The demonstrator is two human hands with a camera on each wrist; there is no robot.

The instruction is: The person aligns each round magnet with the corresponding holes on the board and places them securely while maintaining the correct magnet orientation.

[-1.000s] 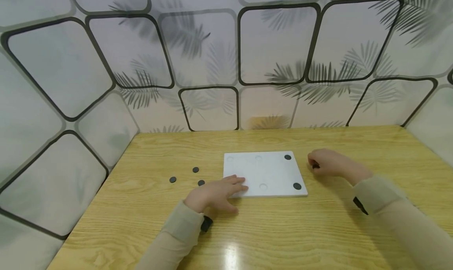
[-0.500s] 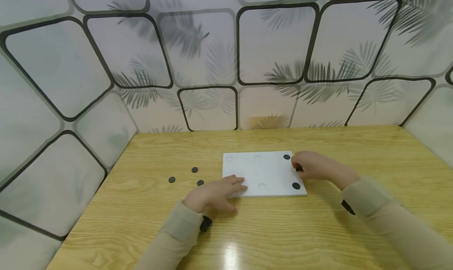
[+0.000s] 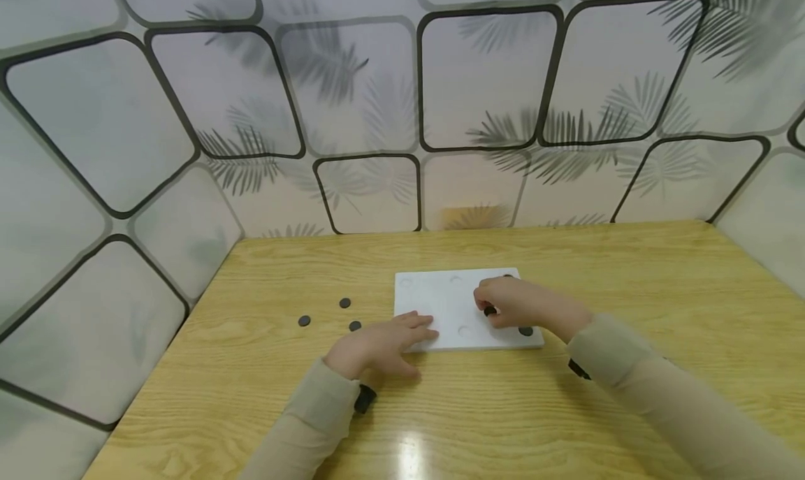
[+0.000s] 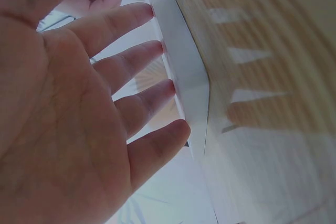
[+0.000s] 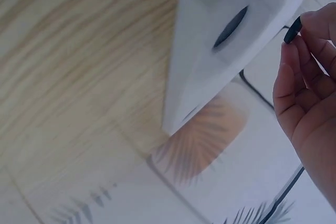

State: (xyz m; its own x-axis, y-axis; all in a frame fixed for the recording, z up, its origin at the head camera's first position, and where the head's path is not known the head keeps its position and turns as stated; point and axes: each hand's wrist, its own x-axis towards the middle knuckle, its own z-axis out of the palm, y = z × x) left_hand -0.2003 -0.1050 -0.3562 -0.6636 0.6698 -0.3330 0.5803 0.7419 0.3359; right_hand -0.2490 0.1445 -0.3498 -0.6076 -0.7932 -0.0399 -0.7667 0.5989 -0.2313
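A white board [image 3: 424,295] with shallow round recesses lies on the table. My left hand [image 3: 381,347] rests its straight, spread fingertips on the board's near left corner; the left wrist view shows them touching its edge. Over the right half of the board, my right hand [image 3: 528,305] pinches a black disc [image 5: 293,30] between thumb and fingers, apart from the surface. One black disc [image 3: 525,331] sits at the board's near right corner. Another at the far right corner is mostly hidden behind my right hand. Recesses along the far edge and near middle show no disc.
Left of the board, three loose black discs [image 3: 344,302] lie on the wooden table [image 3: 251,389], one of them close to my left hand. A patterned wall [image 3: 371,82] rises along the table's back and left side.
My right hand has moved left from beside the board to above it, carrying the black disc, and now covers most of the far right disc. My left hand has stayed in place.
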